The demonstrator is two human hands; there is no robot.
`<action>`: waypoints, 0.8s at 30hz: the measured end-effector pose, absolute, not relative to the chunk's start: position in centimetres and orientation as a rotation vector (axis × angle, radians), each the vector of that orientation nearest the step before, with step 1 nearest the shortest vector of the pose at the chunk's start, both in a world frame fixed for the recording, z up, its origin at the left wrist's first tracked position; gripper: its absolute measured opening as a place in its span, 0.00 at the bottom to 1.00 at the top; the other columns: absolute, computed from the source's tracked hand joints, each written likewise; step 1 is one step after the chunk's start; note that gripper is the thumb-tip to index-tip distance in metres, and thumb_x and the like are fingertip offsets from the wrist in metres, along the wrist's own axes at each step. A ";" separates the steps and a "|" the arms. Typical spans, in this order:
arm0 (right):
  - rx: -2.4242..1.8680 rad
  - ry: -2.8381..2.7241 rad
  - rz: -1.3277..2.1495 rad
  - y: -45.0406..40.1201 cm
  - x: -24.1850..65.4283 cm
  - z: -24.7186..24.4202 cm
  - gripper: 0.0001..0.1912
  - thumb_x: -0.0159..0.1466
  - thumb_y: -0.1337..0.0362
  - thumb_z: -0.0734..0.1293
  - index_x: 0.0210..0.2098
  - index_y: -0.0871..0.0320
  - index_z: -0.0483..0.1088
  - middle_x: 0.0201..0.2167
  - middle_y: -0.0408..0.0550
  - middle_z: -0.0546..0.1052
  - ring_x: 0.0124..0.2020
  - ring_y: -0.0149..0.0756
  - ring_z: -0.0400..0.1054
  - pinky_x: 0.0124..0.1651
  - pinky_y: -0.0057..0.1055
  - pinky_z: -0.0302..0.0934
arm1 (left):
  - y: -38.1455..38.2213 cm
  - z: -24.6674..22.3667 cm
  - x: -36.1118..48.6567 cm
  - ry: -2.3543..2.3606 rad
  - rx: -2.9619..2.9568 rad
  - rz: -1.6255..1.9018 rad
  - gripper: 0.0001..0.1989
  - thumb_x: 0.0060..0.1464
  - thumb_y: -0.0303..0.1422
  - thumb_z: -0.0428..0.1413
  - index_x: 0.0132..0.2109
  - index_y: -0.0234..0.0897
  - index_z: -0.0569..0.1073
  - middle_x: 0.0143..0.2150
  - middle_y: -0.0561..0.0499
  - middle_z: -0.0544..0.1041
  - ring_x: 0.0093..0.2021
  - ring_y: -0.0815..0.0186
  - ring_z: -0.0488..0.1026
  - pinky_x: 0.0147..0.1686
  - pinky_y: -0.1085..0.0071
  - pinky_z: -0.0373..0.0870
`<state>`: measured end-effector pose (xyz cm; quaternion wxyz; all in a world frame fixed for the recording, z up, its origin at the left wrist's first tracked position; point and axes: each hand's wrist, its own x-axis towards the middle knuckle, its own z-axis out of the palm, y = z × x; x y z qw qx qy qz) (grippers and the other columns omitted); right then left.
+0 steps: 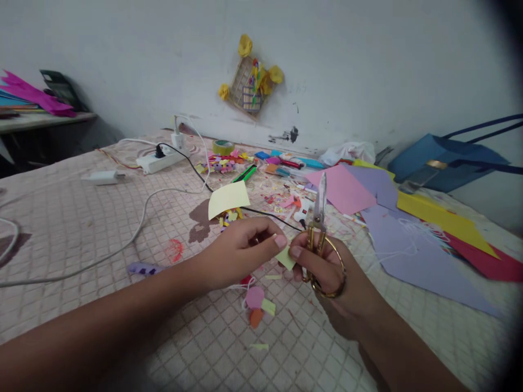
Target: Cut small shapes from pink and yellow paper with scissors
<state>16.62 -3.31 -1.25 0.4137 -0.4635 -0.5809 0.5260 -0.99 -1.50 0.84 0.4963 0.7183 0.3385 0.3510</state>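
Note:
Between my two hands is a small pale yellow-green paper piece (287, 258). My left hand (245, 247) pinches its left side between thumb and fingers. My right hand (322, 267) grips the right side of the piece and also holds gold-handled scissors (320, 209), their blades pointing up and away. Under the hands, on the cloth, are a pink paper circle (255, 298), an orange paper piece (256, 318), pale green scraps (268, 307) and white string. A larger pale yellow sheet (229, 199) lies beyond my left hand.
A white power strip (163, 159) with cables stands at the back left, near green tape (223, 146) and a green cutter (245, 173). Coloured sheets (417, 245) and a blue bag (445, 160) are at the right. A purple roll (144, 268) lies near my left forearm.

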 end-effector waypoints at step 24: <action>-1.051 -1.346 1.341 -3.5 16.4 -1.1 0.07 0.58 0.61 0.67 0.27 0.57 0.67 0.19 0.41 0.70 0.21 0.28 0.63 0.27 0.27 0.56 | -1.0 -0.5 -0.6 0.745 1.628 0.846 0.08 0.48 0.34 0.56 0.30 0.34 0.66 0.27 0.54 0.68 0.28 0.72 0.65 0.27 0.74 0.61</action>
